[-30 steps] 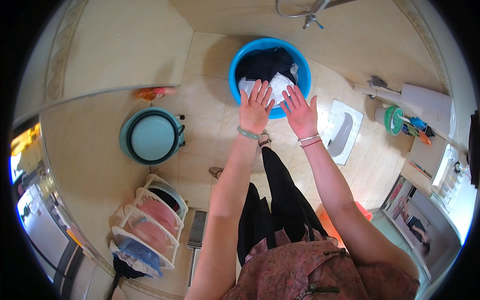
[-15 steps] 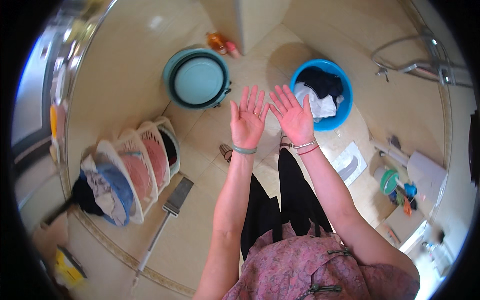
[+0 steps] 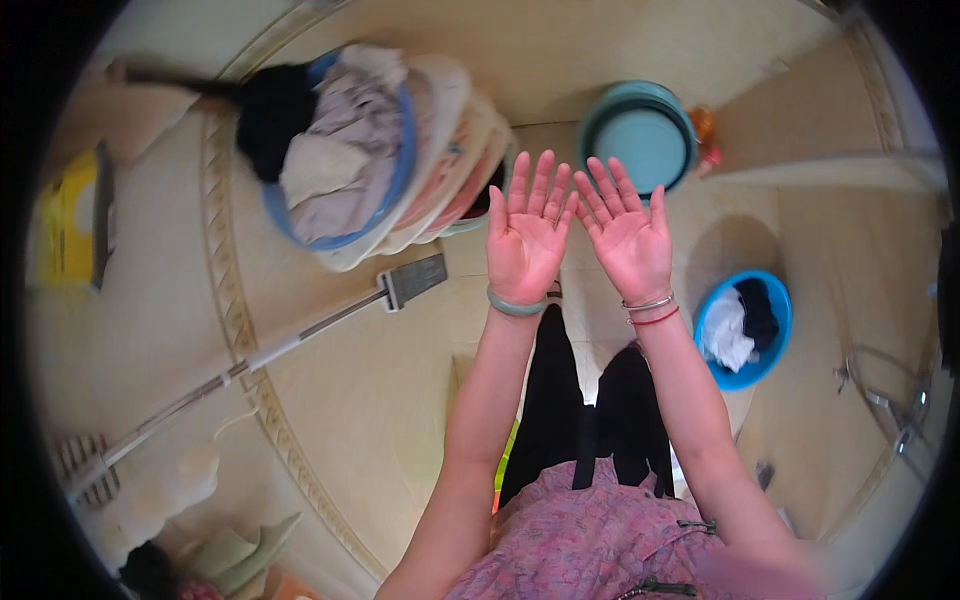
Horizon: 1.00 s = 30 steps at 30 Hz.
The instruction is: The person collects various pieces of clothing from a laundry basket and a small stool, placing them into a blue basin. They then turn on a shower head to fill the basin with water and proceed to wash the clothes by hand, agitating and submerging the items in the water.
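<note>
Both palms face up in front of me, holding nothing. My left hand (image 3: 530,240) has its fingers stretched out, with a ring on one finger and a pale green bangle at the wrist. Beside it, my right hand (image 3: 627,235) is also spread, a silver bangle and a red cord round its wrist. The fingertips of the two hands nearly meet. Just beyond the right fingers stands a light teal basin (image 3: 640,145) with nothing visible inside. Off to the right on the floor, a blue basin (image 3: 780,350) contains a white cloth (image 3: 726,328) and a dark cloth (image 3: 757,312).
Upper left, a rack (image 3: 440,130) of pale baskets stands with a blue basin of clothes (image 3: 335,150) at its near end. A flat mop (image 3: 412,283) leans out on a long pole. An orange bottle (image 3: 703,130) is by the teal basin. Shower fittings (image 3: 880,400) are on the right.
My view has turned left, so the rack, mop and basins have shifted and rotated clockwise in the picture. Both hands remain spread, palms up.
</note>
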Each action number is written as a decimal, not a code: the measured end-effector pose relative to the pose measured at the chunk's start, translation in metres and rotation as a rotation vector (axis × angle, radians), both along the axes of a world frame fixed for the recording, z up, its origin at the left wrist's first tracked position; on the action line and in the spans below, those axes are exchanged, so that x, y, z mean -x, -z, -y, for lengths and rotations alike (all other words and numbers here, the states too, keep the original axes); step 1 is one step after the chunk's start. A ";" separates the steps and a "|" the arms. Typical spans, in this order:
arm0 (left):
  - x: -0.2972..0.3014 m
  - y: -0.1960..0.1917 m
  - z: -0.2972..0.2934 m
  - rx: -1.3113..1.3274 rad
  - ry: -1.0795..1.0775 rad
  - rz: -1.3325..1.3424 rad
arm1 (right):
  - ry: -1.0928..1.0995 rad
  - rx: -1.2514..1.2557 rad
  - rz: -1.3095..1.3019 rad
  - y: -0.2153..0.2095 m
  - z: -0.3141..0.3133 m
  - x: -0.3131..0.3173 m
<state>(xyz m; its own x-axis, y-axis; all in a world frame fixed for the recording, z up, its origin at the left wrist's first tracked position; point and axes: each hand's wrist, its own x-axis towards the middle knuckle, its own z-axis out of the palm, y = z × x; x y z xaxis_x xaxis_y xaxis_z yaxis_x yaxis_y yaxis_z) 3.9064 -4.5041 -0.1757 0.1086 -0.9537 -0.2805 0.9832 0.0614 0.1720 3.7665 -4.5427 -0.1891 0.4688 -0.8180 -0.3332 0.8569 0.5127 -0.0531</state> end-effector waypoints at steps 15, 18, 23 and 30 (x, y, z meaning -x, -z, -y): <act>-0.261 -0.044 -0.026 -0.071 -0.453 0.313 | -0.492 0.405 -0.194 -0.032 0.036 -0.300; -0.296 -0.036 -0.014 -0.097 -0.472 0.323 | -0.584 0.310 -0.282 -0.015 0.039 -0.338; -0.319 -0.036 -0.002 -0.127 -0.461 0.341 | -0.634 0.531 -0.735 0.000 0.043 -0.358; -0.295 -0.039 -0.021 -0.298 -0.579 0.628 | -0.490 0.567 -0.549 -0.042 0.049 -0.324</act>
